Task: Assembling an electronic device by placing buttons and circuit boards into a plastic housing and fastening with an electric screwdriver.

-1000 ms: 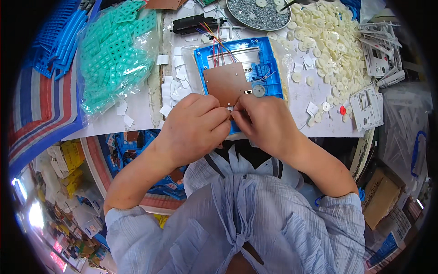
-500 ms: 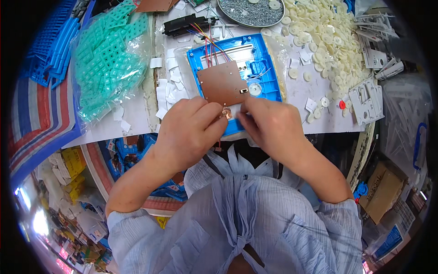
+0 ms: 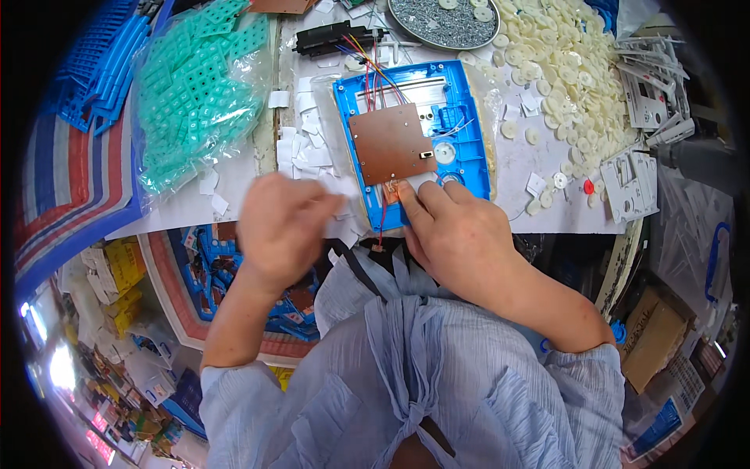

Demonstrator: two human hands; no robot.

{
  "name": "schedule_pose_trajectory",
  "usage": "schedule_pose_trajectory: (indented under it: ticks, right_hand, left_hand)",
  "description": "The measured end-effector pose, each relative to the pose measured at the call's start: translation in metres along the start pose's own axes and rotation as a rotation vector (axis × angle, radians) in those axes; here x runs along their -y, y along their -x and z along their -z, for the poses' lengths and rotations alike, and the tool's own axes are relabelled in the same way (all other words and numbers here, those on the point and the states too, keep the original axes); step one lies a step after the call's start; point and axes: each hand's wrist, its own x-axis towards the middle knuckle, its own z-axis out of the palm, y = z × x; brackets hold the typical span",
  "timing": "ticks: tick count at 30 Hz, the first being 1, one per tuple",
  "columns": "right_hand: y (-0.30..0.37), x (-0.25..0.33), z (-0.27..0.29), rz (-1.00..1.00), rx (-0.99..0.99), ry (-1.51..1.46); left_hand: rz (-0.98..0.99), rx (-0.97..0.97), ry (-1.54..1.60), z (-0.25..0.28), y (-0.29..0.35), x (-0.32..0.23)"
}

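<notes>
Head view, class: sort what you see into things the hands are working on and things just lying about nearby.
In hand:
blue plastic casing
brown circuit board lying in it
coloured wires
right hand pressing at the casing's near edge
left hand, lifted beside it

Lying about:
bag of teal parts
pile of cream discs
round tray of screws
white paper scraps

A pale worktable (image 3: 547, 223) with a rounded edge filled the upper half of the view, crowded with stock. A clear bag of teal plastic parts (image 3: 203, 86) lay at its left, beside stacked blue plastic strips (image 3: 98, 66). A heap of cream plastic discs (image 3: 562, 55) spread along the right, near a round grey tray of screws (image 3: 441, 19). A red, white and blue striped sheet (image 3: 62, 187) hung at far left. Cardboard boxes (image 3: 652, 344) sat low on the right; bright light glared at lower left
</notes>
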Motion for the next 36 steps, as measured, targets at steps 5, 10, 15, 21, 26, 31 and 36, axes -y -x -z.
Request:
schedule_pose_trajectory:
  ticks: [5, 10, 15, 21, 26, 31, 36]
  right_hand:
    - [0.006, 0.0, 0.0, 0.061, 0.009, 0.009]
    - [0.008, -0.003, 0.006, 0.149, 0.023, 0.0]
    - [0.007, -0.012, 0.004, 0.206, -0.021, -0.028]
    - [-0.002, -0.004, 0.006, 0.217, 0.094, 0.163]
    - [-0.006, -0.003, 0.015, 0.218, 0.208, 0.178]
    - [-0.009, -0.02, 0.027, 0.307, 0.294, 0.089]
    - [-0.006, -0.026, 0.025, 0.282, 0.226, -0.064]
  left_hand:
    - [0.692, -0.197, 0.09, -0.008, 0.017, -0.036]
    - [0.528, 0.121, 0.263, -0.04, 0.014, -0.072]
    - [0.906, -0.038, 0.722, -0.022, 0.013, -0.067]
    - [1.081, -0.054, 0.966, -0.004, -0.016, -0.022]
    - [1.017, -0.094, 0.999, -0.013, -0.038, -0.02]
    - [0.948, -0.164, 1.023, -0.022, -0.032, -0.024]
    - [0.963, -0.127, 1.281, -0.02, -0.032, -0.033]
